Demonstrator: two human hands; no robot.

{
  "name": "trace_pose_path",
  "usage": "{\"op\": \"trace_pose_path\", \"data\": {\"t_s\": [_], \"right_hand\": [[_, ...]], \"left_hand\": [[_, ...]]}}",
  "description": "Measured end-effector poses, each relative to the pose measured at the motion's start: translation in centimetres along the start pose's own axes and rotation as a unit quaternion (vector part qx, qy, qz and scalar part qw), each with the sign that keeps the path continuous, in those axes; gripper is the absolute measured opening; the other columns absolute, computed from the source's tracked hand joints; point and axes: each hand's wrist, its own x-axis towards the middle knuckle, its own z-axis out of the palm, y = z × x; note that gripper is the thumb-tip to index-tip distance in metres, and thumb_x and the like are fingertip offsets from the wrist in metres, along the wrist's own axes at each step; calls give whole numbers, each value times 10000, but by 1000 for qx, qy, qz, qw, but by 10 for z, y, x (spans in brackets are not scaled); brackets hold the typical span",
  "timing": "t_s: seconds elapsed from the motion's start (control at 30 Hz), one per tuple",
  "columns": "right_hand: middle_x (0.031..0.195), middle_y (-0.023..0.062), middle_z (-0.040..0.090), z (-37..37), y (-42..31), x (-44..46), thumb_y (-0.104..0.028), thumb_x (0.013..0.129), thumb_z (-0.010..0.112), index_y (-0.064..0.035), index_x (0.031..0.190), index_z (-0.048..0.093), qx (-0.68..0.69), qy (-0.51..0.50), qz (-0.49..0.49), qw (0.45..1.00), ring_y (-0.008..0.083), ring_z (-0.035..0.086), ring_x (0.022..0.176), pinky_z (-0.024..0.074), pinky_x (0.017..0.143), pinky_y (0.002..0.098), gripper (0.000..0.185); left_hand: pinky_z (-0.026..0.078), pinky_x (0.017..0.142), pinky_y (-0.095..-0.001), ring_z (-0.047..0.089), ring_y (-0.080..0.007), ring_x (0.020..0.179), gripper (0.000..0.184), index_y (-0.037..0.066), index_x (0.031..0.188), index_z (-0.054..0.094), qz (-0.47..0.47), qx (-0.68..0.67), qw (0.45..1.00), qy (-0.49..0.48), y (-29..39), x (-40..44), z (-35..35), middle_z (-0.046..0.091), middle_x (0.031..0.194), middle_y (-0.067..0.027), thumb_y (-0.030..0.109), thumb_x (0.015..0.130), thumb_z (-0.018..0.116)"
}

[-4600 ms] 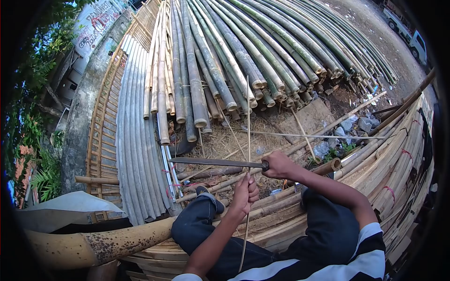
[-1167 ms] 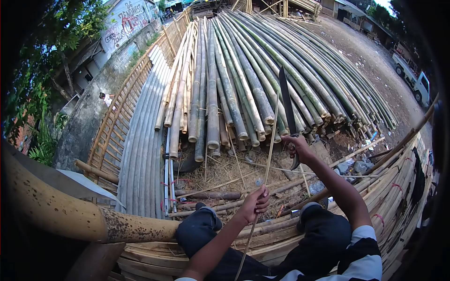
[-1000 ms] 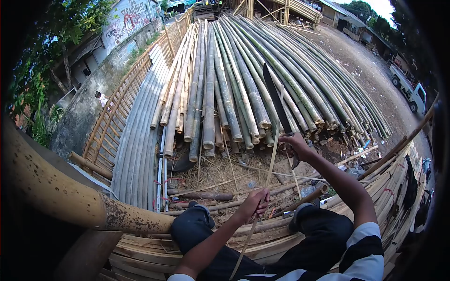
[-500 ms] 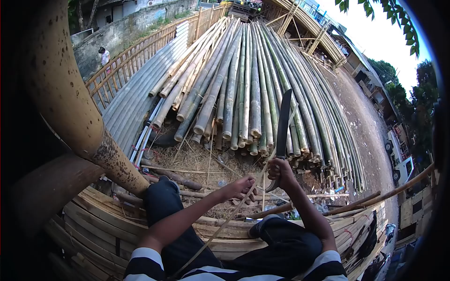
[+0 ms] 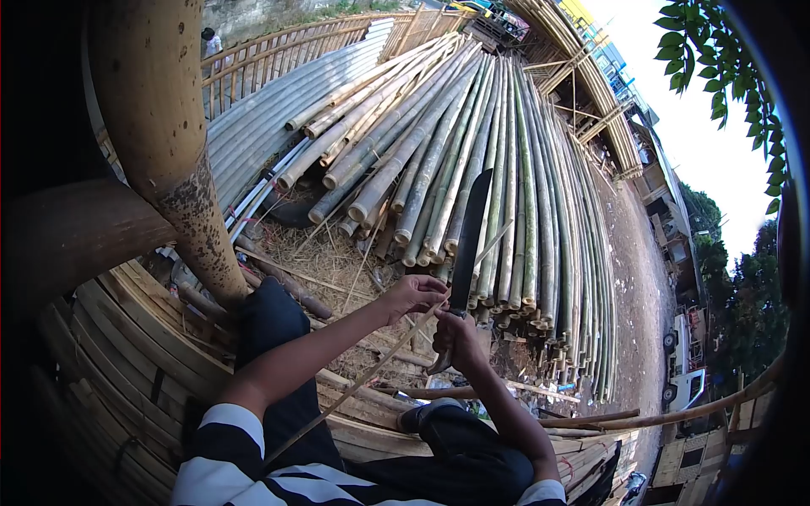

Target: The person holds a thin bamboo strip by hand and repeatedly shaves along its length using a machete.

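My right hand is closed round the handle of a long dark machete, whose blade points up. A thin bamboo strip runs slantwise from my lap past both hands and crosses by the base of the blade. My left hand is just left of the blade, fingers bent and pinched together at the strip. Its fingertips partly hide the point of contact.
Long bamboo poles lie piled ahead. A thick spotted bamboo post stands close on the left. Split bamboo lies under my legs. Beyond are corrugated sheets, a person and a parked truck.
The view has tilted and turned right. My left hand has moved up the strip to beside the machete, and the machete and right hand have come closer to it.
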Motion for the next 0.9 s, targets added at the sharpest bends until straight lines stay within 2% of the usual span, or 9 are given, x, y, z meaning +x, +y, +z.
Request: {"op": "trace_pose_path", "data": {"t_s": [0.07, 0.13, 0.17, 0.3, 0.4, 0.57, 0.67, 0.77, 0.9], "right_hand": [[527, -79, 326, -1, -2, 3, -190, 858, 599, -114, 777, 504, -15, 28, -27, 999, 42, 290, 398, 239, 394, 214, 146], [532, -57, 359, -10, -7, 5, -179, 851, 623, -83, 886, 543, -43, 55, -41, 997, 65, 346, 408, 276, 392, 234, 129], [531, -50, 375, -16, -7, 7, -195, 842, 635, -75, 910, 550, -48, 61, -50, 996, 73, 364, 407, 294, 391, 235, 162], [540, -28, 409, -29, -10, 13, -228, 807, 666, -51, 921, 547, -45, 130, -96, 986, 96, 405, 409, 337, 400, 235, 242], [541, -21, 384, -40, -11, 17, -203, 808, 635, -57, 880, 531, -9, 135, -106, 985, 95, 370, 401, 319, 401, 254, 193], [547, -22, 376, -56, -5, 23, -172, 800, 609, -75, 793, 514, 10, 149, -96, 984, 91, 354, 407, 308, 404, 254, 136], [550, -23, 379, -60, 0, 26, -161, 796, 611, -77, 769, 504, 19, 149, -86, 985, 87, 354, 407, 308, 399, 250, 139], [551, -23, 381, -60, 5, 28, -160, 800, 609, -75, 757, 495, -12, 142, -89, 986, 87, 353, 404, 309, 391, 248, 149], [542, -14, 401, -45, 3, 23, -161, 816, 602, -72, 727, 487, -43, 112, -81, 989, 96, 376, 403, 327, 389, 250, 171]], "left_hand": [[524, 706, -222, 613, -90, 775, 376, 9, 1121, 542, 4, -1, 1000, 8, 0, 2, -6, 618, 875, -17, 136, 806, 701], [520, 701, -216, 605, -78, 762, 402, 6, 1133, 538, 28, 61, 998, -7, 0, 3, -11, 610, 850, -17, 125, 790, 710], [516, 670, -215, 594, -65, 701, 426, -6, 1135, 554, 24, 63, 998, 4, -2, 4, -11, 601, 804, -3, 100, 760, 726], [503, 607, -205, 594, -72, 702, 425, 1, 1091, 573, 5, 98, 994, -42, 0, -4, -6, 604, 790, -9, 107, 727, 764], [500, 607, -215, 593, -75, 696, 420, 4, 1084, 566, -13, 171, 981, -87, -1, -10, -1, 614, 790, -9, 130, 737, 766], [497, 585, -220, 587, -78, 671, 400, 12, 1068, 565, -2, 200, 975, -101, -9, -10, 3, 607, 767, -17, 171, 755, 759], [506, 581, -222, 595, -85, 674, 348, 14, 1056, 565, 9, 220, 973, -68, -12, -9, 8, 610, 783, -31, 197, 802, 718], [529, 587, -229, 609, -84, 695, 272, 21, 1034, 581, 79, 205, 975, 28, -19, -7, 8, 620, 815, -35, 194, 844, 670], [528, 591, -226, 604, -78, 680, 190, 16, 952, 624, 125, 197, 972, 36, -23, -5, 6, 634, 843, -22, 165, 841, 669]]}}
